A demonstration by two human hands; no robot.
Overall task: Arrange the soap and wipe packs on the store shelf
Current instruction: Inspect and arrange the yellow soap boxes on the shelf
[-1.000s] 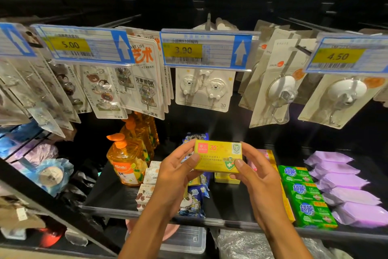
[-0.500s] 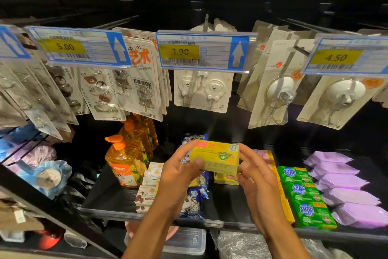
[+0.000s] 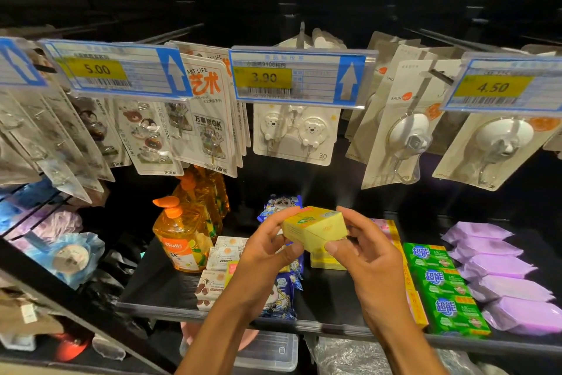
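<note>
Both hands hold a yellow soap box (image 3: 314, 227) in the air above the black shelf (image 3: 331, 298). My left hand (image 3: 264, 256) grips its left end and my right hand (image 3: 362, 250) pinches its right end. The box is tilted, its printed face turned up and away. Below it lies another yellow soap box (image 3: 327, 262). Green soap packs (image 3: 447, 286) form a row to the right, with purple wipe packs (image 3: 501, 274) beyond them. Blue cartoon wipe packs (image 3: 281, 301) and small white soap boxes (image 3: 220, 265) lie under my left arm.
Orange pump bottles (image 3: 185, 237) stand at the shelf's left. Carded hooks (image 3: 296, 134) hang from pegs above, behind price tags (image 3: 296, 78). A pink and yellow pack (image 3: 404, 268) runs along the green row. Clear bins (image 3: 270, 350) sit below the shelf edge.
The yellow soap box has been turned between my hands: its printed front, which faced me, now tips upward and away. Both hands stayed at about the same height.
</note>
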